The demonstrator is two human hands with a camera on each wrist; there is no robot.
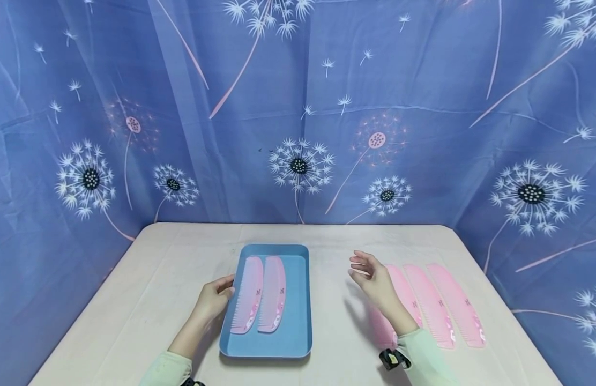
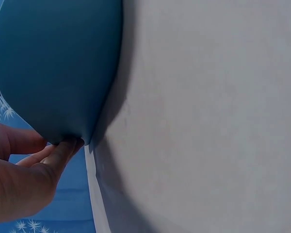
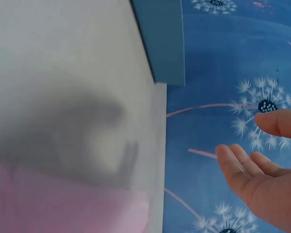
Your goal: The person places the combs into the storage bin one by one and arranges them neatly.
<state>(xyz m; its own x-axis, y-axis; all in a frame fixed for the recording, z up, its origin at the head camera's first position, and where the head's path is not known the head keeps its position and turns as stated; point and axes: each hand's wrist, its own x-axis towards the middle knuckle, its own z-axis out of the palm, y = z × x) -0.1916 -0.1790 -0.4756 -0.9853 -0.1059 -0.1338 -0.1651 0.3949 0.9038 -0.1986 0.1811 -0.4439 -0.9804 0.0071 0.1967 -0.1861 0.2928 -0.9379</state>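
A blue rectangular tray [image 1: 298,305] lies on the table, holding two pink combs: a left comb [image 1: 248,292] and a right comb [image 1: 274,292] side by side. At the tray's left side, my left hand [image 1: 212,301] pinches the rim between thumb and fingers; the left wrist view shows this grip on the tray wall [image 2: 58,63]. My right hand [image 1: 379,284] hovers over the table right of the tray, fingers loosely bent with nothing between them. Beneath and beside it lie several more pink combs [image 1: 430,305], one partly hidden by the hand and forearm.
The pale table [image 1: 192,246] has rounded far corners. Behind and at both sides hangs a blue curtain [image 1: 259,177] with a dandelion print. A black strap [image 1: 393,359] sits on the right wrist.
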